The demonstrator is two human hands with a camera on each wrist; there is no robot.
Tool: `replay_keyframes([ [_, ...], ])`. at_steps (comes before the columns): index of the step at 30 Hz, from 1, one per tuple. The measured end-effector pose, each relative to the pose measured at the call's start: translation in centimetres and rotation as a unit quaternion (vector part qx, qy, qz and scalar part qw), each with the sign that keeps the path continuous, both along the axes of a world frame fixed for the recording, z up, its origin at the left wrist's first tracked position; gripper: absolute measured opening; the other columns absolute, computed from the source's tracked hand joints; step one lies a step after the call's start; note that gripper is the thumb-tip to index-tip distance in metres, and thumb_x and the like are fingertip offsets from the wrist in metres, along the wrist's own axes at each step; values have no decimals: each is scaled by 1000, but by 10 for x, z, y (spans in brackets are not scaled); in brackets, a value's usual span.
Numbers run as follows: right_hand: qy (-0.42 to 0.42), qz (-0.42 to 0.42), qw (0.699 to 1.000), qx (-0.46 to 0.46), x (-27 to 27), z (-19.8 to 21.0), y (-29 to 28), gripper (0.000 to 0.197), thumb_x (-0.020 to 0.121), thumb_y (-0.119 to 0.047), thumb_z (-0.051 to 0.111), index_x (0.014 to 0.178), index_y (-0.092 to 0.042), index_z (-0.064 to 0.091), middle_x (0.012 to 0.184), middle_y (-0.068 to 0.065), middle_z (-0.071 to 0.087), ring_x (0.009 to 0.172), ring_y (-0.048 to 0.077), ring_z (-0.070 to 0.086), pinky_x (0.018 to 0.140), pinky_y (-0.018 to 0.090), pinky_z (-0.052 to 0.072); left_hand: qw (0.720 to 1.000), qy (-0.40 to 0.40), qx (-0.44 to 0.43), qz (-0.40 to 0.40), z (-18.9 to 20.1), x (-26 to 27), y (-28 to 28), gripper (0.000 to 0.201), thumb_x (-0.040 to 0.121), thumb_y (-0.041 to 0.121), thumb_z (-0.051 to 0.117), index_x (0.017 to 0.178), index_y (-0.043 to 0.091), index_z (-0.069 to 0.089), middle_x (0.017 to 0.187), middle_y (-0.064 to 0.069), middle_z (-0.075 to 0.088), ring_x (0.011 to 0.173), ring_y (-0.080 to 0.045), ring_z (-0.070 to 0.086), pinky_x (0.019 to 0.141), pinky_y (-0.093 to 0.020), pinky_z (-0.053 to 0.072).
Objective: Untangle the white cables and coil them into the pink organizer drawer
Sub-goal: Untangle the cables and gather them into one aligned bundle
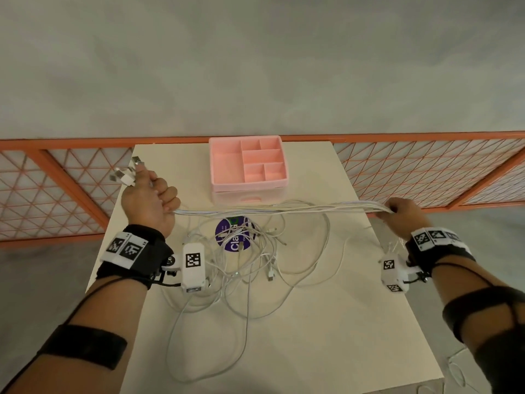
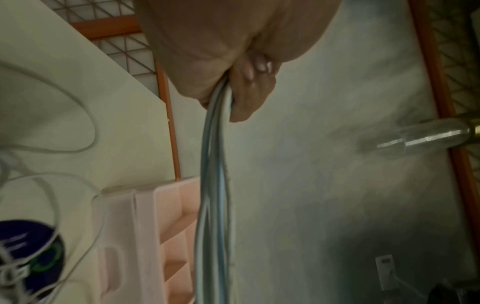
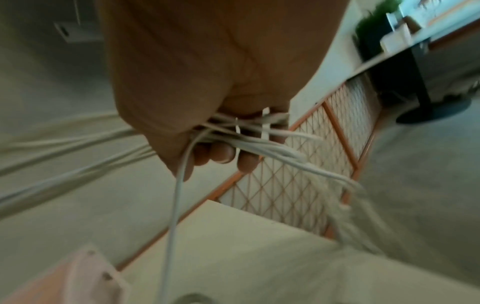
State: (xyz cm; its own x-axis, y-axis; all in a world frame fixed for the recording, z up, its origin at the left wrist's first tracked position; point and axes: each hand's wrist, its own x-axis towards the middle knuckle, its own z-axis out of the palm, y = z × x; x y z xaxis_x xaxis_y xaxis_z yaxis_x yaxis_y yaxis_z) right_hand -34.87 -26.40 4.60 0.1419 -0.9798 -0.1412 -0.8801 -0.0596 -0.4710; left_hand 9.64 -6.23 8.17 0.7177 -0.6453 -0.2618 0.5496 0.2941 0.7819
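Still untangling: my left hand (image 1: pixel 147 199) and right hand (image 1: pixel 403 213) each fist the white cables (image 1: pixel 284 209), stretched taut. Next: coil them, then pink organizer (image 1: pixel 247 163).

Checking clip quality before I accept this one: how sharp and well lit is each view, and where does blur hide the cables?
Head view: evenly lit, sharp, wide-angle bend; stretched cables clear between left hand and right hand. Left wrist view: dim, soft, cables readable. Right wrist view: dim, motion-blurred; the strands trailing lower right smear.
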Motion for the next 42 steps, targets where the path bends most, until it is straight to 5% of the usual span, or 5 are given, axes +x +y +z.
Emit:
replay_keyframes([
  [13, 122, -129, 980, 90, -49, -69, 26, 22, 79, -24, 76, 91, -15, 61, 95, 12, 64, 83, 29, 61, 77, 34, 51, 999, -13, -7, 29, 5, 16, 4, 41, 103, 48, 40, 70, 23, 44, 52, 8, 27, 40, -6, 18, 36, -19, 14],
  [21, 89, -188, 972, 107, -66, -61, 36, 52, 75, -51, 78, 71, -2, 61, 65, 11, 61, 61, 26, 56, 58, 29, 41, 1000, -12, -1, 7, 1, 10, 0, 41, 104, 48, 39, 71, 23, 44, 51, 9, 26, 38, -6, 18, 36, -17, 14],
  [32, -225, -253, 915, 220, -71, -60, 48, 59, 81, 22, 60, 132, -5, 45, 94, 22, 58, 74, 32, 59, 68, 42, 53, 1000, -10, 6, 2, -4, 9, -4, 42, 104, 47, 40, 70, 22, 44, 52, 9, 26, 39, -7, 18, 38, -17, 13],
  [39, -110, -350, 899, 238, -80, -70, 48, 31, 85, -16, 70, 60, -1, 62, 53, 13, 60, 40, 19, 48, 47, 26, 39, 1000, -12, 6, -4, -8, 6, -5, 41, 103, 48, 42, 70, 23, 45, 53, 8, 25, 40, -7, 19, 37, -16, 14],
  [42, -135, -326, 911, 211, -72, -79, 45, 18, 90, 1, 54, 75, -3, 63, 50, 7, 60, 41, 15, 45, 41, 16, 35, 1000, -14, 8, -8, -8, 3, -6, 42, 103, 49, 42, 70, 23, 45, 52, 9, 25, 39, -6, 19, 36, -16, 15],
])
